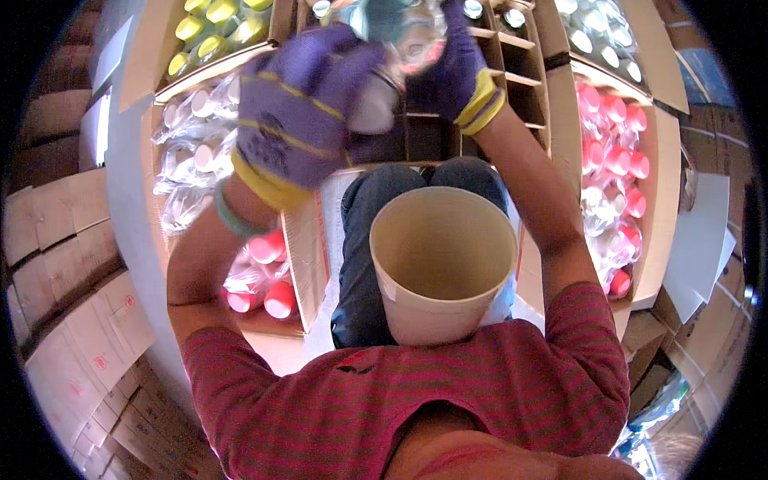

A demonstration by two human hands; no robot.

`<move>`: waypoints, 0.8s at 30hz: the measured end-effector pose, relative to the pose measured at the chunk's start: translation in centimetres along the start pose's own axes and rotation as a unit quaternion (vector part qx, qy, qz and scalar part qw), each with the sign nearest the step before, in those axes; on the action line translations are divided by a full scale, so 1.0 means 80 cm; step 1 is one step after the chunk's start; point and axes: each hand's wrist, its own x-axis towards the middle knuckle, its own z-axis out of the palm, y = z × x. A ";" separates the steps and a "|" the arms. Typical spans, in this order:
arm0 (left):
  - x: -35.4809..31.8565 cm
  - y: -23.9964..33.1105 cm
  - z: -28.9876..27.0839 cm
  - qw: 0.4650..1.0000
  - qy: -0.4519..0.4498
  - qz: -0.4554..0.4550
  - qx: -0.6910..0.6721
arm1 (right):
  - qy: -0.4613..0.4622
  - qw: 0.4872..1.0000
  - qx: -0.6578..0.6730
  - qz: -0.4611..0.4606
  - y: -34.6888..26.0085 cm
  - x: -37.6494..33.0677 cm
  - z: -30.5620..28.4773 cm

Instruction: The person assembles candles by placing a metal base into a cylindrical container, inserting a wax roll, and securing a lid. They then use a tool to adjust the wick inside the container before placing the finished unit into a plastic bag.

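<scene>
My left hand [300, 104], in a purple and yellow work glove, is curled round the neck end of a clear bottle [392, 28]. A white, rounded piece that looks like its cap [374, 106] shows beside the fingers, blurred by motion. My right hand [456, 76], gloved the same way, grips the bottle from the other side; its fingertips are partly hidden. Both hands are over a divided cardboard box [520, 92], where a few white-capped bottles [513, 19] stand in the far compartments. Below them, a cream plastic bucket [444, 320] rests in my lap, with nothing visible inside.
Cartons of bottles surround me: yellow-capped bottles [212, 46] far left, white-capped bottles [200, 156] at left, red-capped bottles [280, 298] near left, and more red-capped bottles [618, 160] at right. Stacked cardboard boxes [80, 336] line the left; others [724, 304] stand at right.
</scene>
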 end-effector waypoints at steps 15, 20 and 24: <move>-0.083 0.141 -0.045 0.933 0.090 -0.115 -0.329 | -0.066 0.871 -0.487 0.006 0.011 -0.258 0.120; -0.107 0.164 -0.048 0.905 0.008 -0.166 -0.391 | -0.085 0.872 -0.482 0.027 0.001 -0.268 0.083; -0.113 0.171 -0.042 0.849 -0.037 -0.201 -0.488 | -0.112 0.829 -0.547 -0.003 -0.023 -0.261 0.109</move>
